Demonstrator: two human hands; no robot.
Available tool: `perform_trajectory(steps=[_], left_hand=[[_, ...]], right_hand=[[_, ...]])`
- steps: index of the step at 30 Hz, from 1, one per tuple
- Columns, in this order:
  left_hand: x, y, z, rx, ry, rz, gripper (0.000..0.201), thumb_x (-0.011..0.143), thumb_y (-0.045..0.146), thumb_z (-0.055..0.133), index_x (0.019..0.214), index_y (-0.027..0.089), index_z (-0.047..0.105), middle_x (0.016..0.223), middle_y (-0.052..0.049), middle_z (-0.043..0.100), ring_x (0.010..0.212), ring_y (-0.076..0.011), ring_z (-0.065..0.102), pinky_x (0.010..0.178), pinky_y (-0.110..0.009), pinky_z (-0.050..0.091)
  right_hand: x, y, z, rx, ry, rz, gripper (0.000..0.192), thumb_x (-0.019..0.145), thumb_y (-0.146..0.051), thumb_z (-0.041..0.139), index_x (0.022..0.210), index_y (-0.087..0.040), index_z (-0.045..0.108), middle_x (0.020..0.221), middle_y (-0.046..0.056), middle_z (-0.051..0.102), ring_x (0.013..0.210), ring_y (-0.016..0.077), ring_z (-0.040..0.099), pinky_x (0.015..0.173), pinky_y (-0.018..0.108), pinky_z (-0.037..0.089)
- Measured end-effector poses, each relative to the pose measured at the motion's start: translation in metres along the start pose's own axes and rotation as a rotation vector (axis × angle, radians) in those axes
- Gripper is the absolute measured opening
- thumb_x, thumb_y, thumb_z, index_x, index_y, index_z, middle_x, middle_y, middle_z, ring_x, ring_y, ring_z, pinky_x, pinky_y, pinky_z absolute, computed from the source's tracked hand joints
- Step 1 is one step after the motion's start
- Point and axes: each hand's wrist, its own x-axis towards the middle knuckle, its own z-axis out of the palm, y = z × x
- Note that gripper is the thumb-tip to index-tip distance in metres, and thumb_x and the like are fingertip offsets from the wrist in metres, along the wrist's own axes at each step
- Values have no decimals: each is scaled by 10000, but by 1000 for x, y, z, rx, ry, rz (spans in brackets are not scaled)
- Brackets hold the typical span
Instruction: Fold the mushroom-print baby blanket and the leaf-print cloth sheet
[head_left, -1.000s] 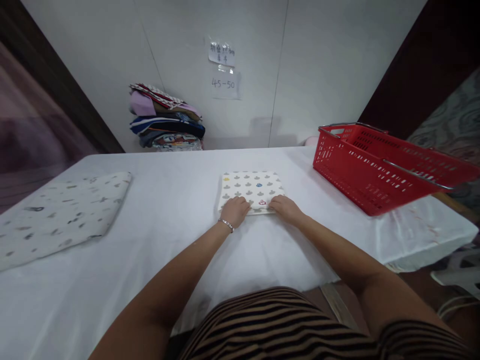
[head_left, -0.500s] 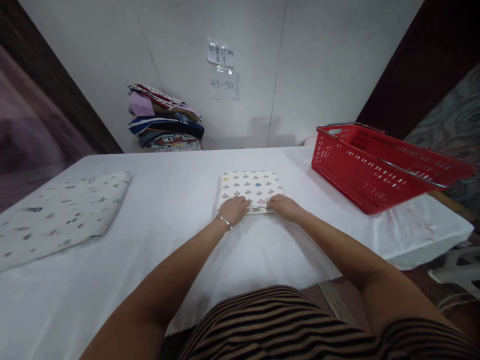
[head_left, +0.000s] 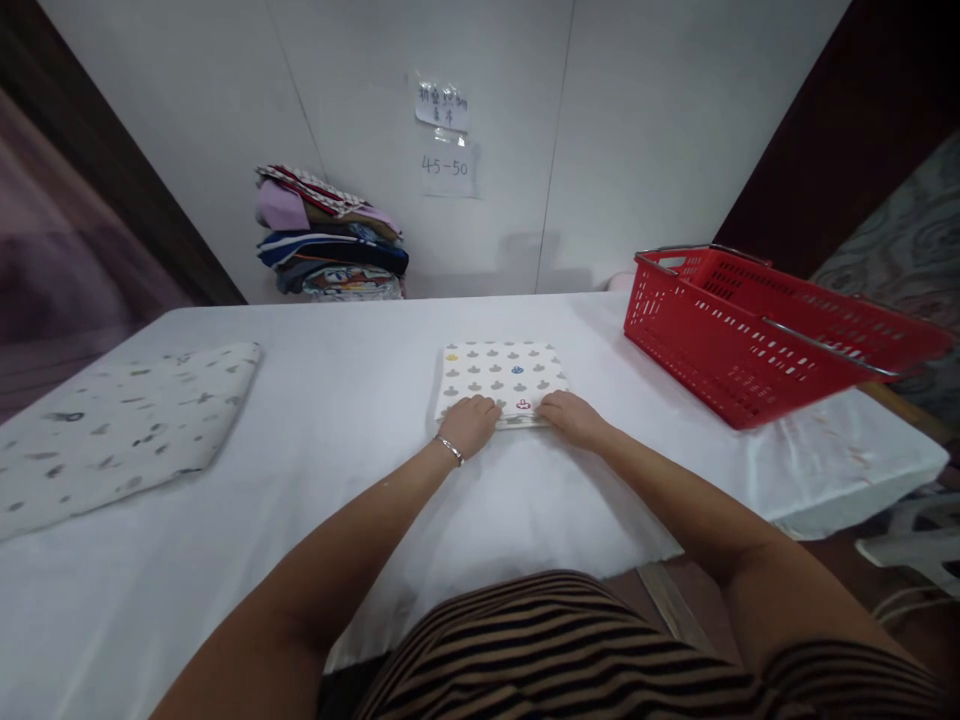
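Note:
A white cloth (head_left: 506,372) with grey duck-like prints, and a few yellow, blue and red ones, lies folded into a small, nearly square pad on the table. My left hand (head_left: 471,424) rests at its near left corner, fingers curled over the edge. At the near right corner, my right hand (head_left: 574,417) pinches the same edge. Several layers show along the near side between my hands. Both thumbs are largely hidden.
A larger white cloth (head_left: 127,430) with dark prints lies on the white-covered table (head_left: 337,400) at the left. The red basket (head_left: 697,350) stands at the right. A stack of fabrics (head_left: 330,240) sits by the wall, beside paper notes (head_left: 448,165).
Both hands stay at the near edge of the folded cloth, with only a slight shift of the fingers. The cloth keeps its place.

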Motion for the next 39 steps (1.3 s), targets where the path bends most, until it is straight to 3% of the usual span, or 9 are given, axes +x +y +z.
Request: perform_trajectory(steps=[8,22,39], left_hand=[[2,-1,-14,-37,-76,-12,193,881,240,418,957,199,590,979,-68,595,922,-197,523,752,-331,391],[6,0,-14,-69,-72,-60,203,873,227,402,909,186,598,929,-75,587,883,-200,530,733,-334,397],[2,-3,-8,-91,-24,-16,253,854,359,482,1030,204,577,974,-74,566,902,-220,516,726,-341,379]], right_hand=[[1,2,-4,64,-15,-8,238,897,-219,415,975,-154,630,966,102,613,888,200,513,768,319,402],[5,-1,-6,-13,-97,10,279,915,-230,378,996,-157,635,942,91,612,849,189,509,758,310,381],[1,-5,-8,-8,-26,19,242,889,-178,388,915,-142,626,926,110,603,861,193,513,764,308,401]])
